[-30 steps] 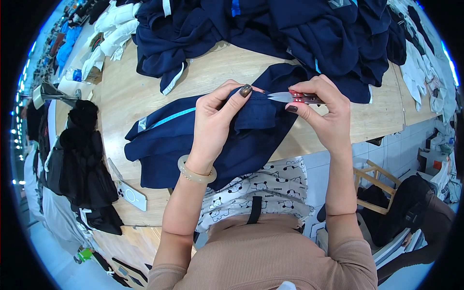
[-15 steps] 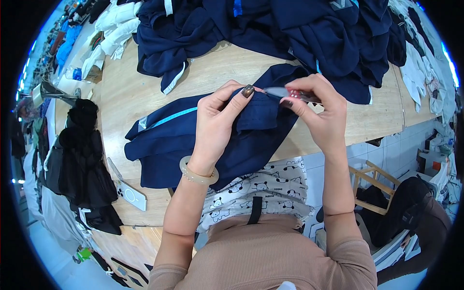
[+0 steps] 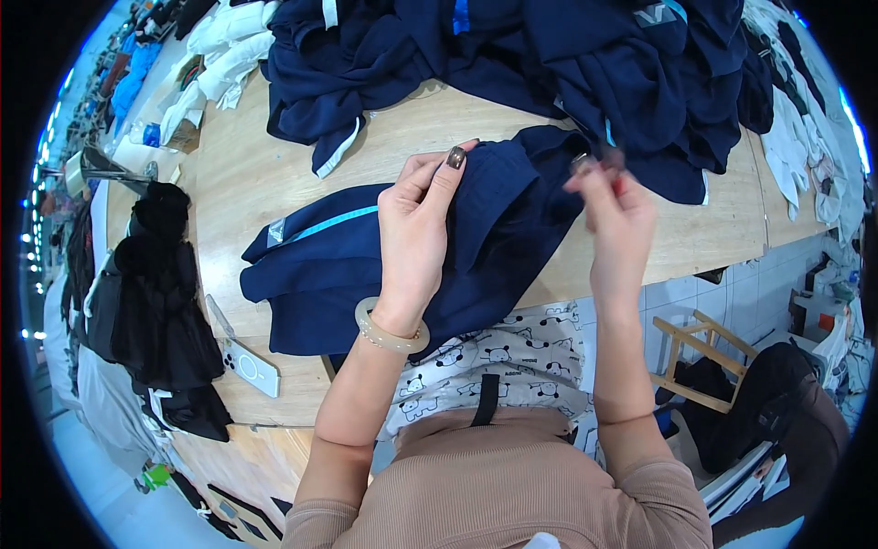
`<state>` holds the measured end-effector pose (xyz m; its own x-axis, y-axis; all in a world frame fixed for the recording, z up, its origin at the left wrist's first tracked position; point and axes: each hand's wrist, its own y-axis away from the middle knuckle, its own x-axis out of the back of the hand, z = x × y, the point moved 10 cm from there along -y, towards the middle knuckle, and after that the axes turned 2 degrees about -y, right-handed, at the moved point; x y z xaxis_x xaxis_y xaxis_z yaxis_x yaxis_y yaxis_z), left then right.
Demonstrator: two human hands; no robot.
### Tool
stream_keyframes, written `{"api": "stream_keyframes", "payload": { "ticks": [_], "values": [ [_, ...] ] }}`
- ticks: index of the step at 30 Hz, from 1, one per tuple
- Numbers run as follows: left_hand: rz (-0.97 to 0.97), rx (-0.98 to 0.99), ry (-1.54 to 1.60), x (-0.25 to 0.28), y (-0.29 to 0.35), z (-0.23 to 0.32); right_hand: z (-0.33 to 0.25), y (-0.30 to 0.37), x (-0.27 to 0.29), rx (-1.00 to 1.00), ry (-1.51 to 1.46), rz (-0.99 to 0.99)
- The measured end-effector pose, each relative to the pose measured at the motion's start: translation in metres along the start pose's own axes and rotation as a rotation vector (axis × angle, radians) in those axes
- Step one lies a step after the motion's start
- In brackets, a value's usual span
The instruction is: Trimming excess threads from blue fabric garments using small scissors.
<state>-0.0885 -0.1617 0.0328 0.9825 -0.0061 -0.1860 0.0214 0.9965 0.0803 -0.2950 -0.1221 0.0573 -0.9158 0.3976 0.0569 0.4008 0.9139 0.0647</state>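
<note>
- And here's my left hand [image 3: 412, 229], thumb laid flat against the bent fingers, no gap to speak of: a tight pinch on the edge of the navy garment [image 3: 503, 274].
- The thumb's dark, shiny nail faces up, the fingertips just poke out beyond it, and the cloth spreads away to the right of them.
- Over to my right hand [image 3: 617, 215], and it's a blur! The fingers are curled in toward the thumb, the thumb tip right by the garment's far right edge.
- A smear of red shows at those right fingers; what it is, how wide they stand and whether they have the cloth, I cannot tell.
- The navy garment itself sprawls beneath and between both hands, on the near part of the wooden table [image 3: 224, 183], a folded flap standing out beside my left thumb.
- Out to the left of my left hand, a light blue tape [image 3: 334, 221] runs along the garment toward a small clear patch [image 3: 276, 231] near its end.
- A pale bangle [image 3: 391, 339] rings my left wrist, tilted, well below the pinch.
- Beyond my fingers, a big heap of navy clothes [image 3: 521, 55] fills the far side of the table.
- Left of the garment lies a white phone [image 3: 251, 368], with black clothing [image 3: 151, 320] bunched just past it.
</note>
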Motion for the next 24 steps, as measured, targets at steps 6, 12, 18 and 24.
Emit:
{"api": "stream_keyframes", "payload": {
  "ticks": [6, 12, 18, 24],
  "values": [
    [-0.078, 0.071, 0.041, -0.014, 0.01, -0.001, 0.034, 0.011, -0.042, -0.18, -0.383, -0.132],
    [-0.221, 0.036, -0.208, -0.016, 0.024, 0.01, 0.025, -0.009, -0.021, -0.128, -0.5, -0.1],
    [-0.26, -0.229, -0.389, -0.022, 0.029, 0.032, 0.026, -0.013, -0.015, -0.119, -0.365, -0.189],
    [-0.31, -0.298, -0.5, -0.037, 0.037, 0.035, 0.036, -0.02, -0.003, -0.109, -0.37, -0.307]
  ]
}}
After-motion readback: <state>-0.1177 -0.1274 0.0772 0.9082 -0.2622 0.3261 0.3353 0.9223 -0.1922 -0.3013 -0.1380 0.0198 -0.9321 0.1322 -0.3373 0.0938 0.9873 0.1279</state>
